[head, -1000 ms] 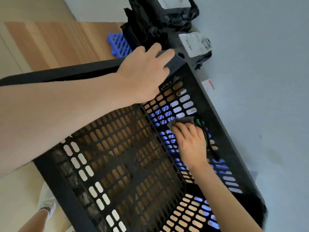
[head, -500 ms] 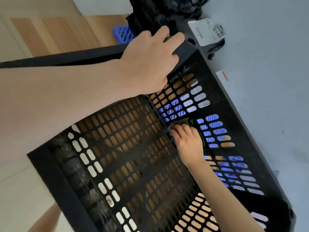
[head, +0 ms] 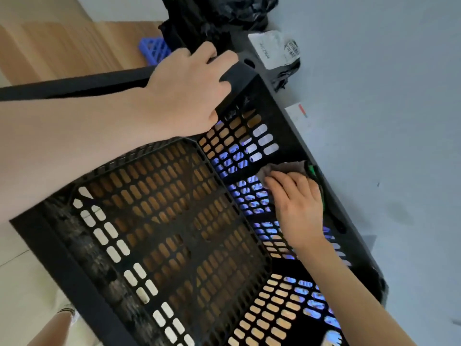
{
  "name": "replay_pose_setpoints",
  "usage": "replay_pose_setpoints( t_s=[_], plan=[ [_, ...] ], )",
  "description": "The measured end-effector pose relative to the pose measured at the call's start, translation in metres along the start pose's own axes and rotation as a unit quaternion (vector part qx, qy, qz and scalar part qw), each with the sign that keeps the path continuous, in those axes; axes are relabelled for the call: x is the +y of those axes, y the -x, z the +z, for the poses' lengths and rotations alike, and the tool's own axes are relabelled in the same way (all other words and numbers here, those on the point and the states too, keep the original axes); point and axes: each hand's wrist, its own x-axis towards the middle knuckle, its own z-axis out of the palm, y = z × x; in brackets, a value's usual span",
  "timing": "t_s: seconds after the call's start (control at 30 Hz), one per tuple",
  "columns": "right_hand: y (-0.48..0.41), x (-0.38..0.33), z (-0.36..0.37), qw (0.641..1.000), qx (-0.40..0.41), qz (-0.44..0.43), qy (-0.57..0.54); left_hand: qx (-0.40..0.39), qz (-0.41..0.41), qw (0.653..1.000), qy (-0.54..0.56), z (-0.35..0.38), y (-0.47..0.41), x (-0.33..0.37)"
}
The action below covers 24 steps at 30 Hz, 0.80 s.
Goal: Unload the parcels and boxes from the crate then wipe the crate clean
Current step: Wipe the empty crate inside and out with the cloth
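A black slotted plastic crate fills most of the view, tilted, with nothing inside it. My left hand grips the crate's far rim near its corner. Inside, my right hand presses a grey-brown cloth against the right inner wall, fingers spread over it. A green edge of the cloth shows by the thumb side. Black plastic parcels with a white shipping label lie beyond the crate's far corner.
A blue plastic crate shows behind the black one, and blue shows through the wall slots. A wooden surface lies at the upper left, a grey floor to the right. A white card lies beside the crate's right rim.
My right hand has slid the cloth outward and up along the right inner wall. The view has shifted slightly; my left hand keeps its grip on the rim.
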Motion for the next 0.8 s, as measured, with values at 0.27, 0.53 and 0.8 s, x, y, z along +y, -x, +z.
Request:
replay_pose_setpoints(
  t_s=[0.27, 0.53, 0.8],
  plan=[
    [0.015, -0.006, 0.029, 0.998, -0.016, -0.04, 0.034, 0.001, -0.005, 1.0, 0.0, -0.001, -0.001, 0.0],
    [0.022, -0.05, 0.097, 0.974, -0.169, -0.143, 0.043, -0.005, -0.008, 1.0, -0.017, 0.004, -0.003, -0.001],
    [0.018, -0.012, 0.03, 0.996, -0.074, -0.055, 0.004, 0.002, -0.007, 1.0, -0.008, 0.003, -0.001, 0.0]
  ],
)
